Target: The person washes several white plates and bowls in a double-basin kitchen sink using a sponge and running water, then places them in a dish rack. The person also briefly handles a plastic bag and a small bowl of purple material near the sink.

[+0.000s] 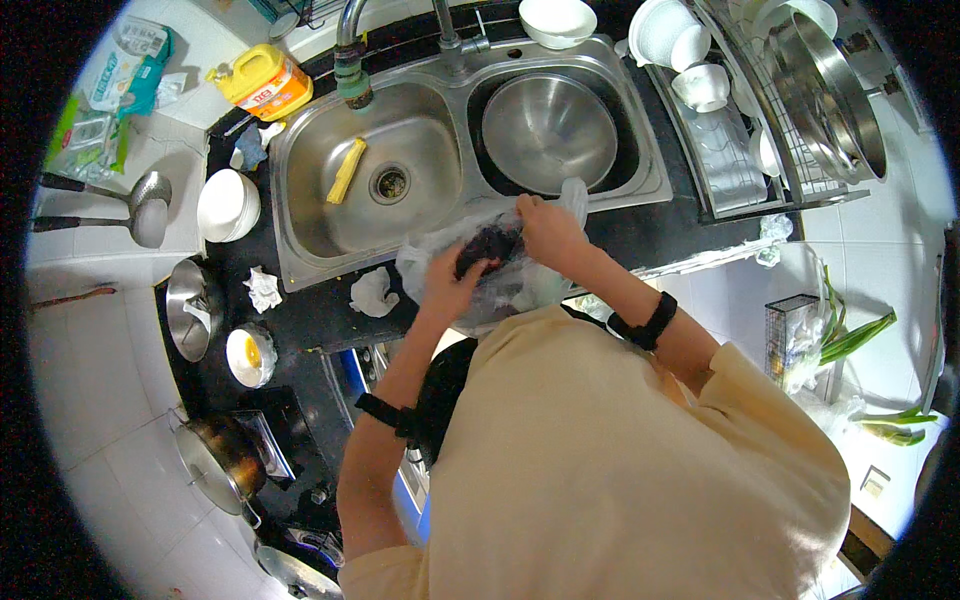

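In front of my body, at the sink's near edge, is a thin, translucent plastic bag (424, 259). A dark, purplish-black item (491, 244) shows in its opening; what it is cannot be made out. My left hand (448, 285) has its thumb and fingers on this dark item at the bag's left side. On the right, my right hand (551, 234) pinches the bag's upper rim, beside an upright fold of plastic. The bag's lower part is partly hidden by my hands and chest.
The left sink basin (420, 120) holds a yellow strip (346, 171); a steel bowl (551, 131) fills the right one. Crumpled tissue (373, 292), a bowl with egg yolk (251, 356) and a wok (217, 465) stand left. A dish rack (750, 172) stands right.
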A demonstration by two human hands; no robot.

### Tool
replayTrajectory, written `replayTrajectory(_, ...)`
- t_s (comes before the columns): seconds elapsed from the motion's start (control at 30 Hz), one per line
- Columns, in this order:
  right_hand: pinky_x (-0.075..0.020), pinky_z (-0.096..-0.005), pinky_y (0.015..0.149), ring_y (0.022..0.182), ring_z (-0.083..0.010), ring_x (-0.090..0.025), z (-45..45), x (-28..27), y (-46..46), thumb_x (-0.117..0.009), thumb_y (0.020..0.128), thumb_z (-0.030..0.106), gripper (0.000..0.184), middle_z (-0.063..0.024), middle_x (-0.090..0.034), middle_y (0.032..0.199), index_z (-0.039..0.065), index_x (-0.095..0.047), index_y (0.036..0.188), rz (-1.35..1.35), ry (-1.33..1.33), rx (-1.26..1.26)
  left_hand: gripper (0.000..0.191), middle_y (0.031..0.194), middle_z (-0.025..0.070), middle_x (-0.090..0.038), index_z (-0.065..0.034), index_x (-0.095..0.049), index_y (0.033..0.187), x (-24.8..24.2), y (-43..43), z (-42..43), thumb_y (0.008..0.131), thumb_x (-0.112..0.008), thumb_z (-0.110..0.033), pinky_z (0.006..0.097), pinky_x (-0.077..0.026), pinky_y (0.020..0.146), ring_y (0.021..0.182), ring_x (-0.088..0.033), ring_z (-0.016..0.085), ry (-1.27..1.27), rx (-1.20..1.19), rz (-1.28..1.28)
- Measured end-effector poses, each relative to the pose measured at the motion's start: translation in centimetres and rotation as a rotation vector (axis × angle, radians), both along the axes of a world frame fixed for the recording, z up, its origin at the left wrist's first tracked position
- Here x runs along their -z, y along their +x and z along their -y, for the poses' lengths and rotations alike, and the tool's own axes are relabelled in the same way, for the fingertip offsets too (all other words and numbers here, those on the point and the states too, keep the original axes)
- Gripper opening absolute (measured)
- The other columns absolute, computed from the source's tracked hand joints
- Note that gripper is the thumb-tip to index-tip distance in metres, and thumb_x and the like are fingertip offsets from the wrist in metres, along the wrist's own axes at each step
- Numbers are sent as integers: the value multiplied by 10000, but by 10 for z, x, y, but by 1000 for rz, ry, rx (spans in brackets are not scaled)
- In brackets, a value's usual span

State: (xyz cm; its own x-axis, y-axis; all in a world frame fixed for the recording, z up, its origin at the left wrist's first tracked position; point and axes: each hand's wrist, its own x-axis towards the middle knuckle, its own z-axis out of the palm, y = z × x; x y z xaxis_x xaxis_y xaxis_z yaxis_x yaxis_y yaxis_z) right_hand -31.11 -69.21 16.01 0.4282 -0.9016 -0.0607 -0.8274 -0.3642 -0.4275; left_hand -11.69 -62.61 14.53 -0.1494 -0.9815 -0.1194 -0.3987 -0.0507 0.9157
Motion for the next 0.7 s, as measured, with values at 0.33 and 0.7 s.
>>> replayTrajectory(0.33, -479, -438, 604, 762, -357, -576, -12, 2, 24, -554, 702, 48, 280, -179, -538, 906, 0, -428, 948, 32, 14, -72, 460, 924, 176, -617, 1, -564, 1056, 7, 28, -2, 671, -707, -205, 341, -460, 768, 828, -597, 295, 109, 163, 325)
replayTrajectory(0.7, -496, -413, 603, 727, -356, -593, -24, -2, 33, -583, 685, 59, 328, -194, -537, 912, -13, -432, 968, 37, 17, -111, 392, 805, 63, -648, -45, -638, 895, 10, 16, 9, 583, -756, -251, 334, -460, 675, 709, -578, 179, 519, 358, 404)
